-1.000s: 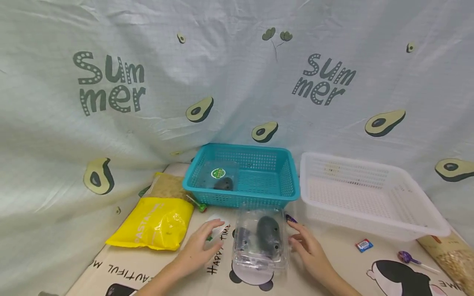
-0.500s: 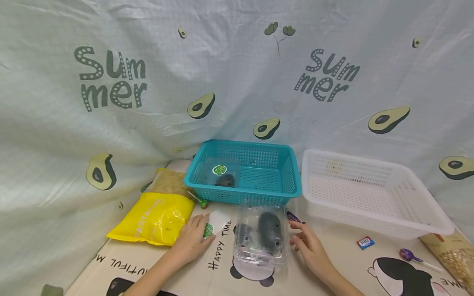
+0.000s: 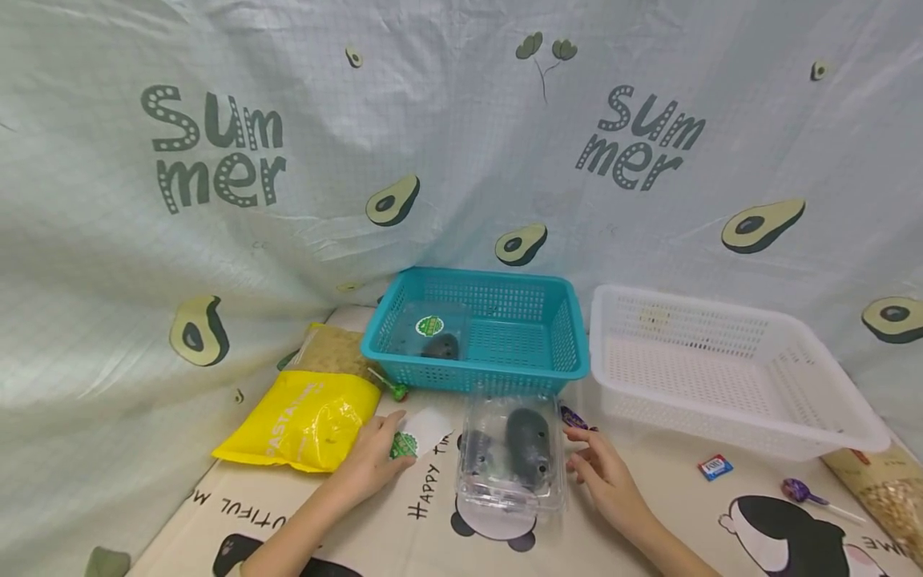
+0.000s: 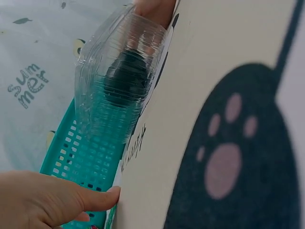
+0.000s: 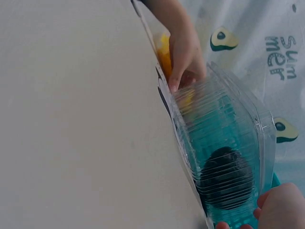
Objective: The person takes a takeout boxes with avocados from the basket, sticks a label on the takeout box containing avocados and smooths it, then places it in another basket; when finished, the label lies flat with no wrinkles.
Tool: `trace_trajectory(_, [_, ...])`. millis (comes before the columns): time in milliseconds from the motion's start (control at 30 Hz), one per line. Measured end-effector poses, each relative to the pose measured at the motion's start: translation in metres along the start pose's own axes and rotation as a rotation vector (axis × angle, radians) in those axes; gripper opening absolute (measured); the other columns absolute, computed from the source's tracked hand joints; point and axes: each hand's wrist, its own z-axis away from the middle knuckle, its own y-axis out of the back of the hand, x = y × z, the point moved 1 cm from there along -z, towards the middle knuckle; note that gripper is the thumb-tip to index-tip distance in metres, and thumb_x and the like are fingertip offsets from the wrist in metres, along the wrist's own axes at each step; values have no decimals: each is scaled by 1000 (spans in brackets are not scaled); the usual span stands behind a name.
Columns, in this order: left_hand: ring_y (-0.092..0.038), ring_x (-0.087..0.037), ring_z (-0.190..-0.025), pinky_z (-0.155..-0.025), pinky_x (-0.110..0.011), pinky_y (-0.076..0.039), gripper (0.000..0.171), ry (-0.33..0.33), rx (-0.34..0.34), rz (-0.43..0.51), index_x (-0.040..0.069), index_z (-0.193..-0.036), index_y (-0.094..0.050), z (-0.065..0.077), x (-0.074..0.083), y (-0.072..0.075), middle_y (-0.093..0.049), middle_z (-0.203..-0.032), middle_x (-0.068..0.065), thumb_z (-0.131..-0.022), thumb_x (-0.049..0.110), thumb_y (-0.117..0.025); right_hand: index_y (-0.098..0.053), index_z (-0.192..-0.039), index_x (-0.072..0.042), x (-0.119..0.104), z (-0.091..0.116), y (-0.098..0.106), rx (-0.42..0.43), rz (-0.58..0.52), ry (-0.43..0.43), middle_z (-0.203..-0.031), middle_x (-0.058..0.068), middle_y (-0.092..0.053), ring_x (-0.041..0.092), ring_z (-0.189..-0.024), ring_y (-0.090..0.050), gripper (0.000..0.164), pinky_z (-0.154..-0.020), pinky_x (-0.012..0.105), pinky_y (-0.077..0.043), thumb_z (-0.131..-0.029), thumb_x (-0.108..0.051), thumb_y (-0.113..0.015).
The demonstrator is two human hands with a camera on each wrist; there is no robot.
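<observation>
Spreading nearest, worktop [image 3: 404, 549]: cream cloth printed with animals and lettering.
Clear box [image 3: 497, 498]: resting on the worktop, centre of the clock face in the head view, a dark oval item [image 3: 529, 447] showing through it.
Right hand [image 3: 609, 485]: 3 o'clock, just beside the box, thumb and bent fingers loosely parted with a narrow gap.
Purple lollipop [image 3: 796, 490]: 3 o'clock, well apart from the box, stick pointing to 4.
Grain bag [image 3: 890, 501]: 3 o'clock, farther out, cut by the frame edge.
Small red-and-blue packet [image 3: 715, 466]: 3 o'clock, between the right hand and that lollipop.
Left hand [image 3: 368, 457]: 9 o'clock, thumb and fingers at the green-and-white label piece [image 3: 427, 430]; whether they pinch it, I cannot tell.
Yellow bag [image 3: 310, 421]: 9 o'clock, just beyond the left hand, a tan section [image 3: 335, 353] at its far side, perhaps a separate packet.
Purple wrapper [image 3: 573, 417]: 2 o'clock, near the right fingertips.
Green lollipop [image 3: 399, 392]: 10 o'clock, just beside the teal basket.
White basket [image 3: 707, 369]: between 2 and 3 o'clock.
Teal basket [image 3: 505, 340]: between 11 and 12 o'clock, a second clear box [image 3: 450, 316] in its left part.
Curtain [image 3: 461, 144]: 12 o'clock, behind both baskets, printed with avocados and "summer".
</observation>
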Motion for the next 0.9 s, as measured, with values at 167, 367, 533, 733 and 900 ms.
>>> trace_trajectory(167, [-52, -30, -100, -87, -44, -42, 66, 7, -35, -17, -5, -124, -44, -5, 3, 7, -54, -109, -21, -69, 14, -75, -49, -115, 3, -13, -2, 1, 4, 13, 10, -109, 18, -50, 19, -72, -58, 29, -56, 25, -47, -87, 7, -47])
trace_trajectory(367, [-53, -30, -98, -84, -44, -44, 64, 12, -87, -19, -8, -120, -47, -12, 0, 12, -58, -107, -20, -67, 14, -76, -50, -116, -3, -5, -1, 1, -13, 15, -13, -109, 13, -49, 16, -74, -58, 29, -58, 24, -47, -88, 3, -47])
trace_trajectory(533, [-54, -32, -100, -85, -44, -44, 56, 17, -122, -13, -8, -113, -52, -15, -1, 13, -57, -110, -22, -67, 14, -76, -51, -115, -6, -2, 0, 1, -19, 11, -11, -104, 11, -49, 14, -74, -58, 26, -58, 24, -47, -89, -1, -47])
trace_trajectory(733, [-48, -22, -83, -73, -37, -44, 45, 52, -163, -63, -2, -101, -57, -17, 3, 17, -53, -95, -13, -66, 18, -77, -53, -113, -5, -4, 0, 0, -12, 14, 5, -100, 11, -49, 12, -73, -57, 26, -58, 23, -47, -88, 1, -48])
trace_trajectory(900, [-41, -23, -81, -69, -34, -39, 36, 17, -198, -92, 0, -87, -56, -20, 7, 22, -47, -86, -10, -64, 17, -78, -52, -113, -2, 0, 0, 0, -20, 31, 27, -102, 12, -48, 10, -73, -58, 28, -57, 23, -47, -86, 5, -49])
